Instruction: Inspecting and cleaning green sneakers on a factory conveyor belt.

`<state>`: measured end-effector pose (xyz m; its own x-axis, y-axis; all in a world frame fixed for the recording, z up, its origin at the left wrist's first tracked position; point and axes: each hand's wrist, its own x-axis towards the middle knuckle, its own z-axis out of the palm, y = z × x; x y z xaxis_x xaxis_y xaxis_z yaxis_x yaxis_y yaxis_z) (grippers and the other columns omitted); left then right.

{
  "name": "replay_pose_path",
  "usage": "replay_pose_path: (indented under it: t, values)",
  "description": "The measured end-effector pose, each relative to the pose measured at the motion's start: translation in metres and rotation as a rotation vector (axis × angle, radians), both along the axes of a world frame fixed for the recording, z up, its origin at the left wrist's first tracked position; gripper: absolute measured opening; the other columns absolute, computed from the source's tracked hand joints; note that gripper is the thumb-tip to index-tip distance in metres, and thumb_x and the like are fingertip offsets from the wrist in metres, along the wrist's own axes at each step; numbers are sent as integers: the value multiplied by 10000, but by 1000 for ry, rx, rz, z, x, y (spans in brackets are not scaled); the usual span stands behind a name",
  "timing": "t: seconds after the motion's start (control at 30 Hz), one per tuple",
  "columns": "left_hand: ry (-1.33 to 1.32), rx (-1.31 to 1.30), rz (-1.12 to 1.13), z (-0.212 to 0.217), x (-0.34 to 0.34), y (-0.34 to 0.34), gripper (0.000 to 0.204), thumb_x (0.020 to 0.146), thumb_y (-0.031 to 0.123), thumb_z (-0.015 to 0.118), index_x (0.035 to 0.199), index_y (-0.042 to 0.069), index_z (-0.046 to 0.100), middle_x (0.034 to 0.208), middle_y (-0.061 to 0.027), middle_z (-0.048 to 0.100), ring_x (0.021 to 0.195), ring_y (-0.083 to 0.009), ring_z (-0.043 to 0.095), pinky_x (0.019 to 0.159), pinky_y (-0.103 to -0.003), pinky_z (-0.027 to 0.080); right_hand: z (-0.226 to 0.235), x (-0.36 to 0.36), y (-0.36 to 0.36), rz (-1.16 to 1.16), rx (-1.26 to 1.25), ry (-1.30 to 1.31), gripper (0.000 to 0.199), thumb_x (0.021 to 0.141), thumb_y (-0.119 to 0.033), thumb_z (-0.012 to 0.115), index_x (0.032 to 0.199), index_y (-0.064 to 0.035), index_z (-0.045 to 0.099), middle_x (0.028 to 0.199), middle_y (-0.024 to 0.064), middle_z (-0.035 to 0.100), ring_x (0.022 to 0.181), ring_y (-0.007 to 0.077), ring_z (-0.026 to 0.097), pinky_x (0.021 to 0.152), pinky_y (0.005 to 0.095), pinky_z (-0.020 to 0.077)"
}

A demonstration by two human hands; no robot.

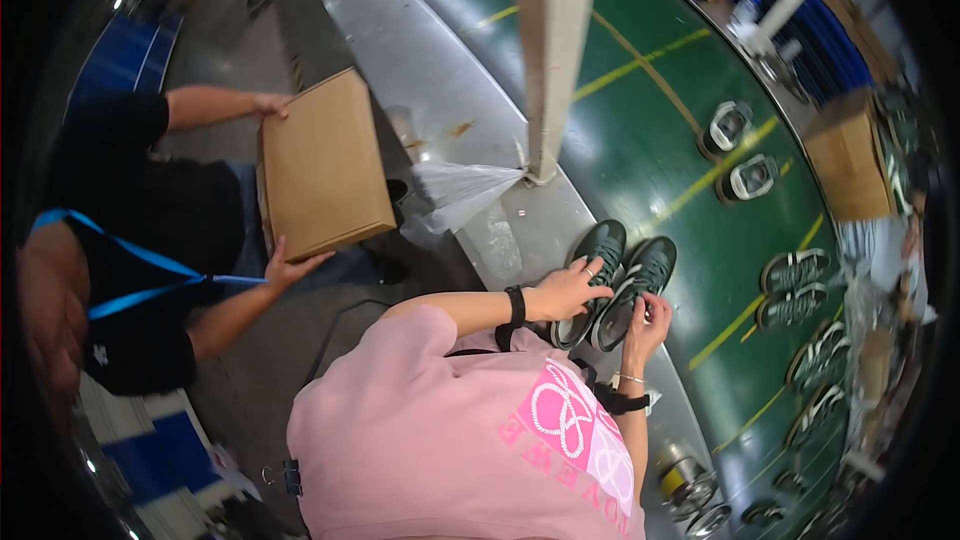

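Two dark green sneakers, a left one (604,243) and a right one (651,262), stand side by side on the steel ledge and the edge of the green belt, toes pointing away from me. My left hand (572,292) lies across the opening of the left sneaker, its fingers stretched toward the right one. Near the laces and tongue of the right sneaker, my right hand (648,325) has its fingertips pinched together. Whatever is between those fingertips is too small to make out.
The green belt (640,130) carries more shoes (795,272) along its far side. A white post (555,60) rises from the steel ledge (400,50), with a plastic bag (460,188) by its foot. At left a person holds a cardboard box (325,165). Metal spools (685,480) sit lower right.
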<state>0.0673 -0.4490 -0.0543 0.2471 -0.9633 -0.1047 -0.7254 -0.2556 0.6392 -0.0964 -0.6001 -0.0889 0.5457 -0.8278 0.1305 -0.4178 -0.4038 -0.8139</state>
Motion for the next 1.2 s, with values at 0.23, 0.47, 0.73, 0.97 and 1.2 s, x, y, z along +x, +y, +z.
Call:
replay_pose_path:
  t: [0.23, 0.47, 0.73, 0.97, 1.2]
  values:
    - [-132, -52, 96, -10, -17, -3, 531, 752, 68, 730, 1257, 184, 613, 1439, -273, 353, 1224, -497, 449, 956, -502, 510, 11, 0, 3, 160, -118, 78, 230, 925, -73, 639, 1152, -39, 648, 1076, 128, 636, 997, 284, 583, 951, 396, 435]
    - [-373, -23, 122, -2, -33, 0, 314, 781, 119, 681, 1093, 94, 666, 1394, -280, 425, 1242, -480, 454, 904, -451, 528, 41, 7, 1, 284, -166, 178, 375, 897, 26, 576, 1268, -22, 584, 1053, 138, 630, 978, 284, 588, 901, 391, 457]
    - [-282, -133, 109, 5, -45, 6, 155, 833, 175, 625, 921, 77, 708, 1364, -231, 471, 1258, -392, 447, 909, -467, 473, 36, -7, 2, 281, 180, -35, 484, 829, 76, 513, 1304, -13, 535, 1060, 71, 587, 982, 175, 581, 882, 309, 472]
    - [-28, -326, 267, 3, -56, 16, 131, 905, 176, 551, 1000, 90, 577, 1058, -75, 639, 1094, -245, 592, 923, -427, 406, 36, -27, -3, 344, 337, -104, 493, 842, 65, 570, 1330, 9, 527, 1116, 80, 618, 1017, 169, 580, 893, 292, 477]
    - [185, -467, 481, 17, -65, 33, 259, 917, 159, 622, 1118, 43, 508, 880, -175, 667, 874, -382, 661, 786, -471, 500, 52, -44, 2, 432, -197, 282, 272, 874, -84, 714, 1134, -20, 671, 1021, 135, 655, 922, 275, 613, 862, 376, 478]
